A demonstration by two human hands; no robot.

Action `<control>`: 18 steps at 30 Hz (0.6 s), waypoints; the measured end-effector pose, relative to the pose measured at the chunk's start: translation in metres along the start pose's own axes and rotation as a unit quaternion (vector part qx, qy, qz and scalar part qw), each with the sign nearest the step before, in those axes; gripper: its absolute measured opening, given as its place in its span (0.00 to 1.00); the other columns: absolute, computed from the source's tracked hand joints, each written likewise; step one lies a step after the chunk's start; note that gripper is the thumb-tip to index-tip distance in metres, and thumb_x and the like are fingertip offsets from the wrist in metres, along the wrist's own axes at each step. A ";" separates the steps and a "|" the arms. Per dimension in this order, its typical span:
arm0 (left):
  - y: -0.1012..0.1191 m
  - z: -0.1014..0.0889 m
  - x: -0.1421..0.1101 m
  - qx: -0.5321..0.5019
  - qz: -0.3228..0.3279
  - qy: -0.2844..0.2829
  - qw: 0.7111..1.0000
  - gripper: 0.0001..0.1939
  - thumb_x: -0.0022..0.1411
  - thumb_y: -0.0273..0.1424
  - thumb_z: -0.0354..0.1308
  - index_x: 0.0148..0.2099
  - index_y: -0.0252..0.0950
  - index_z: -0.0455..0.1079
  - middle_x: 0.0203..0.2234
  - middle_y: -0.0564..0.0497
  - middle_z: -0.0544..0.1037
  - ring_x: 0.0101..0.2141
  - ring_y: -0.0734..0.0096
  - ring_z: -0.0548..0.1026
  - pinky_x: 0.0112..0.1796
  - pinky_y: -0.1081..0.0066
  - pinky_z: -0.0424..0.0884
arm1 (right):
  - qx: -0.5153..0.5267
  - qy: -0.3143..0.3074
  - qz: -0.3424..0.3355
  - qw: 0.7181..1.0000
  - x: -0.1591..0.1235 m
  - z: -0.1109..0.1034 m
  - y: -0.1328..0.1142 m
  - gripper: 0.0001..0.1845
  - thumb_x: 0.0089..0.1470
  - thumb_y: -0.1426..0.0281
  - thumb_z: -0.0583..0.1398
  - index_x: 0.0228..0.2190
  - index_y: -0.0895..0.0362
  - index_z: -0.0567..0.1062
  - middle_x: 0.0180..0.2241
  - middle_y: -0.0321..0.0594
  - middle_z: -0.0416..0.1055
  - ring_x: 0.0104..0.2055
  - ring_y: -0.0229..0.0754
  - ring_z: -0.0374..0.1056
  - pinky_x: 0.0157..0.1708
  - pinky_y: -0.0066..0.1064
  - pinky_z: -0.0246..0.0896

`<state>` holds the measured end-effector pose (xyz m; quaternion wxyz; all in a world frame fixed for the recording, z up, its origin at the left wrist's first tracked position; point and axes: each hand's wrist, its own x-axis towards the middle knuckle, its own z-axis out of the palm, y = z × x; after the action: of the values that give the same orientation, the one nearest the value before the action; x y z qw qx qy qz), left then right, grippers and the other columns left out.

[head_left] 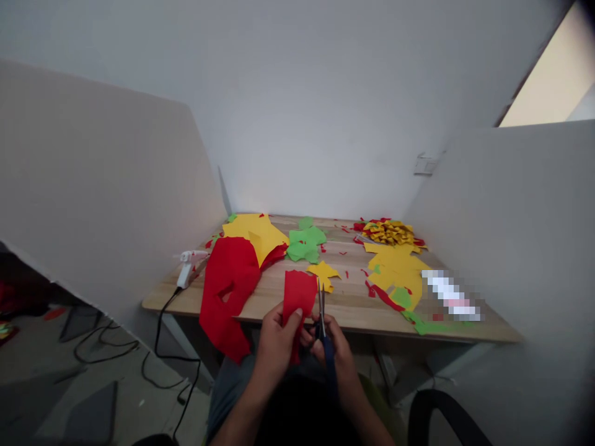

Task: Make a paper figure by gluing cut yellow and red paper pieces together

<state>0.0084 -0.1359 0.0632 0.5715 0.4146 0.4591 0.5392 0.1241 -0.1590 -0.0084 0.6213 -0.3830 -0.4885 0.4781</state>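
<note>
My left hand (277, 337) grips a strip of red felt-like sheet (297, 291), thumb on its front face. The strip stands upright above the front edge of the table. In my right hand (337, 347) is a pair of scissors (322, 310) with dark blue handles, its blades pointing up just right of the red strip. The blades look nearly closed; whether they touch the strip I cannot tell. Right behind the strip lies a small yellow cut-out (324, 272). To the left, a large red sheet (227, 272) with a hole hangs over the table edge.
A white glue gun (186, 269) with a black cord stands at the table's left edge. Yellow sheets (255, 232), green pieces (307, 241), a yellow bundle (389, 233) and yellow scraps (400, 269) lie on the wooden table (344, 303). Partitions (116, 186) rise at both sides.
</note>
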 end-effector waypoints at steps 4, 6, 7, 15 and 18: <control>0.000 0.002 0.001 0.016 0.038 -0.004 0.999 0.16 0.49 0.42 0.64 0.29 0.33 0.70 0.15 0.54 0.74 0.12 0.76 0.67 0.16 0.76 0.63 | 0.027 -0.031 0.015 0.999 0.000 0.006 -0.004 0.21 0.50 0.57 0.66 0.43 0.54 0.72 0.32 0.38 0.73 0.32 0.40 0.70 0.34 0.30 0.66; -0.001 0.003 0.001 0.018 0.042 0.000 0.999 0.16 0.48 0.42 0.64 0.28 0.33 0.69 0.16 0.54 0.74 0.12 0.78 0.65 0.15 0.77 0.61 | 0.009 -0.011 0.015 1.000 0.001 0.006 -0.003 0.21 0.49 0.59 0.67 0.43 0.54 0.72 0.33 0.39 0.73 0.33 0.41 0.70 0.36 0.31 0.67; -0.001 0.003 0.001 0.018 0.041 0.001 0.999 0.16 0.48 0.42 0.65 0.28 0.34 0.69 0.16 0.55 0.74 0.12 0.78 0.64 0.15 0.77 0.61 | 0.005 -0.004 0.019 1.000 0.002 0.005 -0.002 0.21 0.48 0.60 0.68 0.42 0.54 0.72 0.33 0.39 0.73 0.33 0.41 0.70 0.35 0.31 0.67; -0.003 0.003 0.000 0.034 0.078 0.015 0.996 0.13 0.54 0.39 0.62 0.27 0.35 0.66 0.15 0.58 0.68 0.16 0.79 0.63 0.19 0.79 0.60 | -0.008 -0.077 0.008 0.997 0.000 0.005 -0.012 0.17 0.51 0.60 0.66 0.41 0.54 0.72 0.37 0.38 0.72 0.34 0.39 0.68 0.35 0.28 0.65; -0.001 0.002 0.000 0.041 0.095 0.014 0.995 0.16 0.54 0.41 0.63 0.26 0.35 0.65 0.15 0.57 0.67 0.18 0.78 0.65 0.22 0.78 0.63 | -0.008 -0.071 -0.010 0.997 -0.001 0.008 -0.013 0.18 0.52 0.61 0.66 0.43 0.54 0.72 0.38 0.39 0.72 0.37 0.40 0.69 0.40 0.30 0.65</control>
<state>0.0111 -0.1359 0.0626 0.4939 0.4717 0.4475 0.5774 0.1194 -0.1630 0.0059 0.5868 -0.3477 -0.5393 0.4939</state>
